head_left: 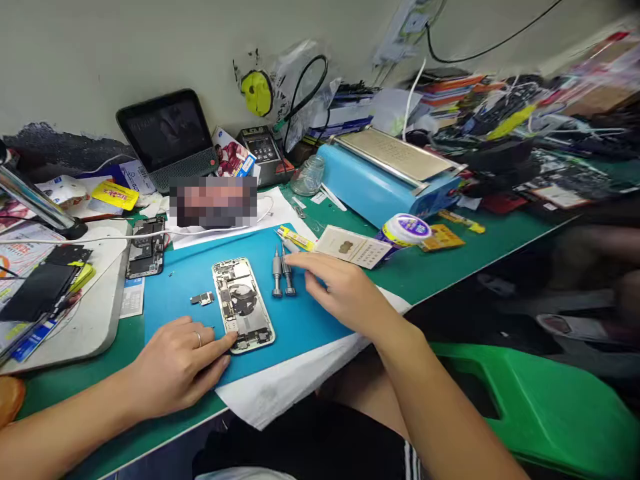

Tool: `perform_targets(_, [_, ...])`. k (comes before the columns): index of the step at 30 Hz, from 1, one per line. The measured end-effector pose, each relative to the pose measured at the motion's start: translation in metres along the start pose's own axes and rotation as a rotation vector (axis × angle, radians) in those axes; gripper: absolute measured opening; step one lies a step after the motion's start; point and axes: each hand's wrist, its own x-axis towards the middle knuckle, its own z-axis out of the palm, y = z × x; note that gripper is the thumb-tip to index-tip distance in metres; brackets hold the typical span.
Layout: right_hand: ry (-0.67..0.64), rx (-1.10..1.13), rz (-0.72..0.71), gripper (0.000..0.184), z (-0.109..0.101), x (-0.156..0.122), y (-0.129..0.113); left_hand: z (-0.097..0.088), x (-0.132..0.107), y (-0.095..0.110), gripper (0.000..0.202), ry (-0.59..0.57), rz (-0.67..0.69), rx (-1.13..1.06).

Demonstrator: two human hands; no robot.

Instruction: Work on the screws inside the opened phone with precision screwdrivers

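Note:
An opened phone [243, 304] with its inner parts showing lies on a blue mat [305, 320]. My left hand [175, 367] rests flat on the mat with fingers stretched out, the fingertips touching the phone's near left corner. My right hand [340, 288] hovers over the mat to the right of the phone, fingers loosely apart, the tips close to two grey screwdrivers [282, 273] that lie side by side. A small loose metal part [202, 299] lies left of the phone.
A second opened phone [145, 248] lies on a white pad [95, 320] at the left. Behind are a small dark screen [167, 139], a glass jar [308, 176], a blue machine [385, 175], a tape roll [403, 231] and a booklet [353, 247]. A green chair [540, 407] stands at the right.

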Motion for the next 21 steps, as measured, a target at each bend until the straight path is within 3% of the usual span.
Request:
perform_targets(7, [0.001, -0.041, -0.022, 0.033, 0.018, -0.019, -0.013, -0.001, 0.001, 0.000, 0.027, -0.008, -0.008, 0.013])
perform_targets(14, [0.012, 0.018, 0.009, 0.038, 0.021, -0.029, -0.017, -0.001, 0.000, -0.001, 0.028, -0.013, -0.002, 0.009])
perform_targets(18, [-0.006, 0.110, 0.061, 0.027, 0.020, -0.033, -0.015, 0.000, -0.001, 0.000, 0.028, -0.016, -0.014, 0.003])
perform_targets(21, [0.052, 0.149, 0.069, 0.020, 0.021, -0.036, -0.013, 0.002, -0.001, 0.001, 0.030, -0.021, -0.020, 0.005])
